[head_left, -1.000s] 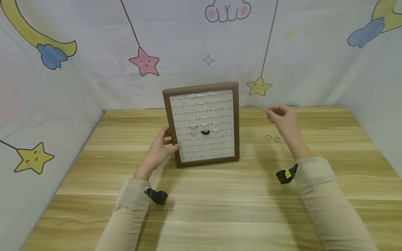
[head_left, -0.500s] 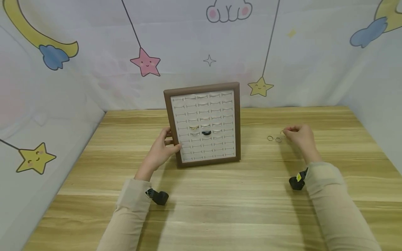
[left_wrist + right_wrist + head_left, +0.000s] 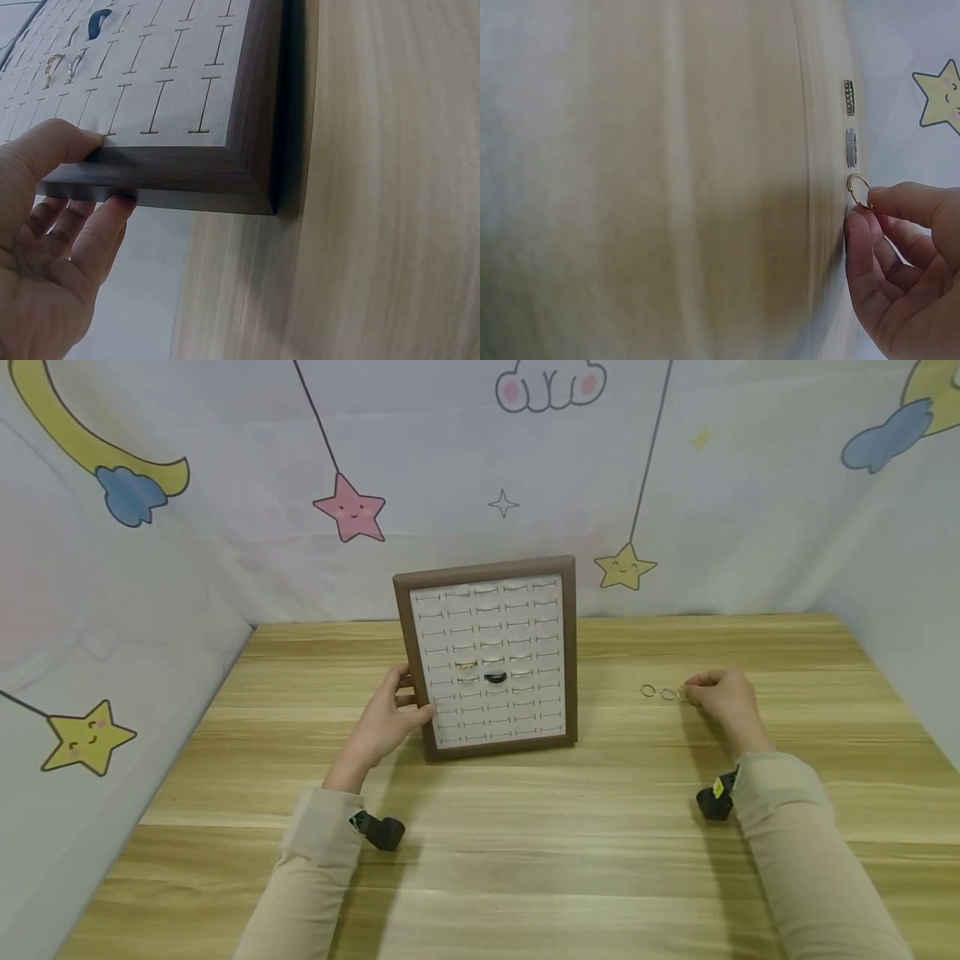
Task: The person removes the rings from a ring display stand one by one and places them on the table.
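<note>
Frame [image 3: 486, 571], one: standing on the table [image 3: 487, 868], long axis running upward, slotted face toward me, presumably for easy viewing; a black ring [image 3: 496, 677] sits among its slots. Left hand [image 3: 384, 718], mine, well apart from the right: gripping the frame's left side, thumb in front, fingers behind, likely to steady it. Right hand [image 3: 726, 702], mine: pinching a thin gold ring [image 3: 850, 184] at its edge, to the frame's right; round, so no long axis; table contact unclear. Silver ring [image 3: 851, 148], one: just beside it.
</note>
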A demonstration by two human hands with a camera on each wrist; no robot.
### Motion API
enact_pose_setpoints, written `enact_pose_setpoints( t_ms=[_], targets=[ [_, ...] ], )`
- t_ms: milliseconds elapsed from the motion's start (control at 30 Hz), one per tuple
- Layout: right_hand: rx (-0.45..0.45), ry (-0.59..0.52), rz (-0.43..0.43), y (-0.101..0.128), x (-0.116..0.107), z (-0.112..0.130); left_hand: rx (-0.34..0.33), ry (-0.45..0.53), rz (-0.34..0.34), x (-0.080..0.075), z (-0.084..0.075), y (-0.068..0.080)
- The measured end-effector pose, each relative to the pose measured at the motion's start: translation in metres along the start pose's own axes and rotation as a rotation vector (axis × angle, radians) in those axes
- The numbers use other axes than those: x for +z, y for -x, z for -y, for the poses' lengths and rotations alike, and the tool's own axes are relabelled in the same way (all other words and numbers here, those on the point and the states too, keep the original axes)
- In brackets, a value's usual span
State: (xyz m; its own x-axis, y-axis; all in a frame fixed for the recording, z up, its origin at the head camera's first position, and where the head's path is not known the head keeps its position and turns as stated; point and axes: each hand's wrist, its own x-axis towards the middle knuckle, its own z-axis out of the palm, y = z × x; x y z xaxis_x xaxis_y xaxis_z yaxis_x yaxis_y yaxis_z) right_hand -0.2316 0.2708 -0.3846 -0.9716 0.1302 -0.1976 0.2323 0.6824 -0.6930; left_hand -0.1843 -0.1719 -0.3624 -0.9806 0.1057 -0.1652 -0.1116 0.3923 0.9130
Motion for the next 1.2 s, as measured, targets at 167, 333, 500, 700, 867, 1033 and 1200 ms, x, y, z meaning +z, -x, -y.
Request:
enact_pose_setpoints(
  t_ms=[167,333,500,700,867,1033,1200],
  targets=[
    [0.005,0.009,0.002,0.0,0.0,0.0,0.002,-0.013,0.005,-0.001,0.002,0.0],
    [0.013,0.026,0.008,-0.001,-0.001,0.001,0.003,-0.022,0.007,-0.001,0.002,0.0],
    [0.011,0.036,0.002,-0.001,-0.001,0.002,0.003,-0.021,0.009,-0.001,0.002,0.0],
    [-0.02,0.03,-0.017,0.005,0.001,0.013,-0.005,-0.013,0.007,-0.001,0.002,0.001],
    [-0.096,0.017,-0.098,0.009,0.001,0.039,-0.004,0.005,0.002,0.0,0.002,0.001],
    [-0.22,-0.025,-0.192,0.017,0.005,0.071,-0.005,0.002,0.0,0.0,0.002,0.001],
    [-0.38,-0.1,-0.277,0.032,0.017,0.106,-0.002,0.005,0.0,0.0,0.001,0.001]
  ],
)
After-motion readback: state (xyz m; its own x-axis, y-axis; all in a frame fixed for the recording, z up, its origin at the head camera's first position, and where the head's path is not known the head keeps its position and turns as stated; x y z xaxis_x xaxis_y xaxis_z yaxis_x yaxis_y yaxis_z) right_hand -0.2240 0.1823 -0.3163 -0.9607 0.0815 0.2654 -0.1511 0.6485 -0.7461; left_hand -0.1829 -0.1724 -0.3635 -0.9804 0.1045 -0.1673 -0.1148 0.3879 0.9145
